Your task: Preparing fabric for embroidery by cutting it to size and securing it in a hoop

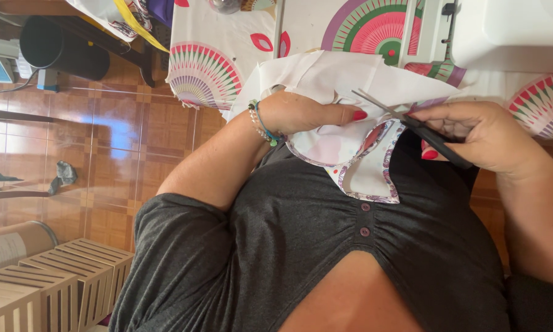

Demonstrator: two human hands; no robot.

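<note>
My left hand (307,114), with a beaded bracelet at the wrist, grips a piece of white fabric (326,77) with a patterned curved border (384,184). The cloth hangs from the table edge down onto my grey top. My right hand (473,132) holds black-handled scissors (412,123); their blades are parted and point left over the fabric, near the fingertips of my left hand.
A table with a bright fan-patterned cloth (209,67) fills the top. A white sewing machine (510,31) stands at top right. To the left lie brown floor tiles (110,135), a black bin (55,46) and wooden slatted boxes (55,283).
</note>
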